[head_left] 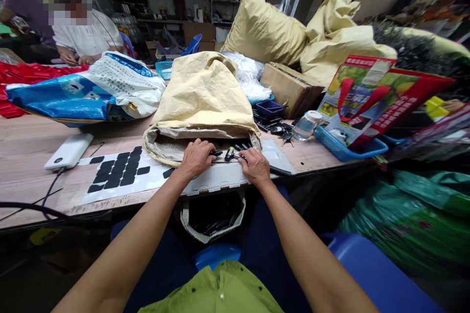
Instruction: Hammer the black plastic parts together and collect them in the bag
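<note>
Working at the near edge of the worktop (22, 156), right at the open mouth of the tan sack (201, 93). Resting the left hand (196, 157) palm down on the sack's rolled lip, fingers curling toward the small black parts (243, 146) lying just inside; impossible to tell whether anything is being gripped there. Pinching a black-and-silver part (230, 153) between the pressed-together fingertips of the right hand (255, 166), just beside the left hand and above a pale grey sheet (220, 178) lying along the near edge.

Lying left of the hands, toward the near-left corner: a white sheet (110, 188) carrying rows of black pads (119, 171), with a white power bank (69, 150) just beyond.

Hanging below the near edge, between the forearms: an open white bag (213, 217) holding dark pieces.

Sitting toward the right edge: a blue tray (367, 150) holding a red gift bag (400, 102), a clear jar (306, 124) just beside it.

Sitting at the far-left corner, well apart: another person in a white top (88, 36), behind a blue-and-white sack (84, 90).
</note>
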{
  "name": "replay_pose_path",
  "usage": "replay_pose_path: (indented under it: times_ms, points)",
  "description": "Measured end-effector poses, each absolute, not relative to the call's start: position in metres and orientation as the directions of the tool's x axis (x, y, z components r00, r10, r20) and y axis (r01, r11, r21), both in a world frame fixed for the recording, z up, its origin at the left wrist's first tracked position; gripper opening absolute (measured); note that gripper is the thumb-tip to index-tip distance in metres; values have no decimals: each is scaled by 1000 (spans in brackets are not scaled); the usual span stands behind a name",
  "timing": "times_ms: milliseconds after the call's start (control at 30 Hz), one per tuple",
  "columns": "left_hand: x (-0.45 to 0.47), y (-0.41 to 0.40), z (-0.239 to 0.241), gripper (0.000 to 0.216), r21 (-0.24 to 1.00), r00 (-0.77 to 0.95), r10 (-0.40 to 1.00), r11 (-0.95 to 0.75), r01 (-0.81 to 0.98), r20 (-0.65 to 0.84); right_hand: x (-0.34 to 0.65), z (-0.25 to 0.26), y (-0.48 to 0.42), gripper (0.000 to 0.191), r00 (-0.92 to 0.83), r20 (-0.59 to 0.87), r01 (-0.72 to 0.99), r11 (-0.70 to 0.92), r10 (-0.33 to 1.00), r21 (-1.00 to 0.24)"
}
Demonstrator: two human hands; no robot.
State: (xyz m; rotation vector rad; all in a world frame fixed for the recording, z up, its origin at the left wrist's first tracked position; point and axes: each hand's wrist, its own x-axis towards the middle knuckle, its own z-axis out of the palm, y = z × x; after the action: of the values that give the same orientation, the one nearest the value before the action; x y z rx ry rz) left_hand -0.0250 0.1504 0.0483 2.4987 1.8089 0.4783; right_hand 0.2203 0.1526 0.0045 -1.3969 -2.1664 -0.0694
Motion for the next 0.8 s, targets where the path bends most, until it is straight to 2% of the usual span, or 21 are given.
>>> replay_pose_path:
  times_ms: [167,333,533,733,800]
  points:
    - [-20,119,31,17,369,268,943,-325,871,197,220,3,153,14,-303,485,856,458,820,-240]
    - [-21,115,9,22,562,161,955,-277,779,248,221,1,154,15,-313,492,848,472,812,-240]
    - [-25,120,7,24,619,149,967,-246,746,205,224,12,155,17,-330,490,809,509,807,-293]
    - [-22,116,9,23,608,133,967,-242,756,218,220,35,132,22,-289,521,654,563,803,-505]
    - [-21,115,9,22,600,132,963,-250,760,234,218,38,122,23,-291,522,613,575,802,-542]
